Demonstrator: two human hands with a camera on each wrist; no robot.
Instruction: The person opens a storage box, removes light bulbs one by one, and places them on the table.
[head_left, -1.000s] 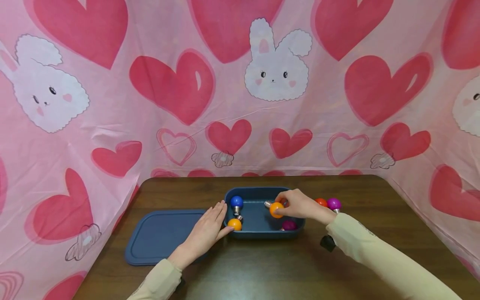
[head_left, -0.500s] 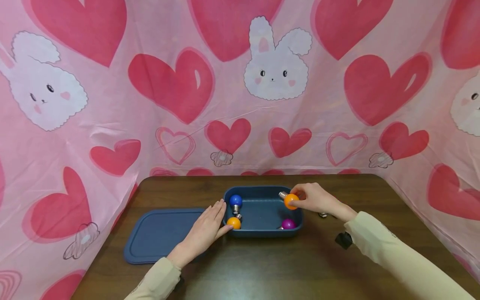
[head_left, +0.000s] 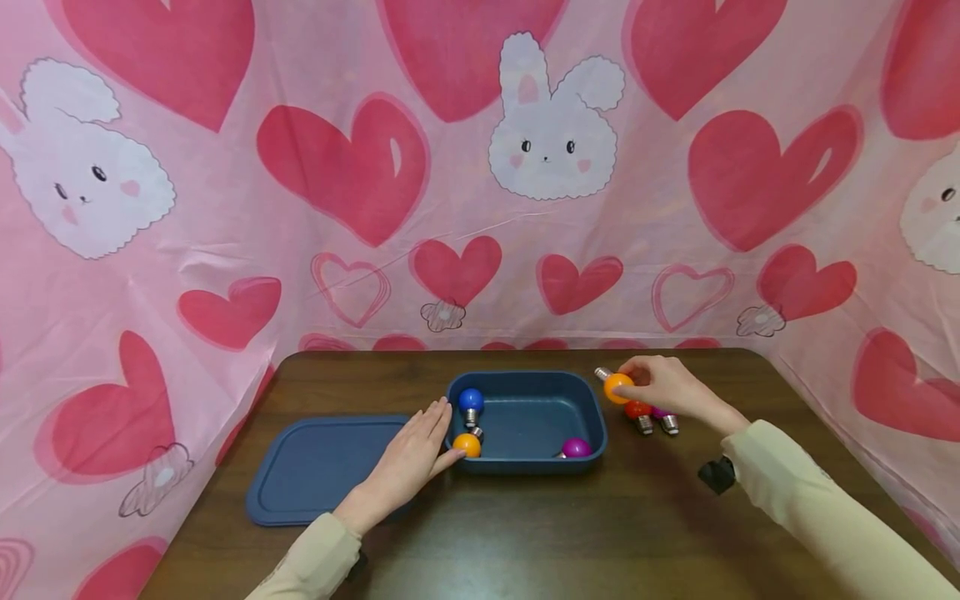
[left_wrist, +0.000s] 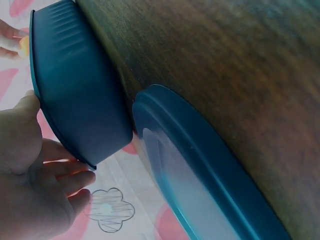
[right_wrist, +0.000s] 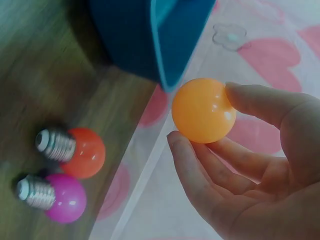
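My right hand (head_left: 663, 387) pinches an orange light bulb (head_left: 618, 388) between thumb and fingertips, up in the air just right of the blue box (head_left: 525, 464). Its metal screw base points up and left in the head view. Below that hand, a red bulb (right_wrist: 86, 152) and a purple bulb (right_wrist: 66, 198) lie side by side on the table. My left hand (head_left: 408, 462) rests with extended fingers along the box's left rim, thumb over the near corner. Inside the box are a blue bulb (head_left: 471, 402), a second orange bulb (head_left: 467, 445) and another purple bulb (head_left: 576, 448).
A flat blue lid (head_left: 322, 471) lies on the wooden table (head_left: 525, 542) left of the box, partly under my left forearm. Behind the table hangs a pink cloth (head_left: 465, 208) with hearts and rabbits.
My right hand has lifted the orange bulb out from inside the box and carried it right, past the right rim. My left hand has stayed at the left rim.
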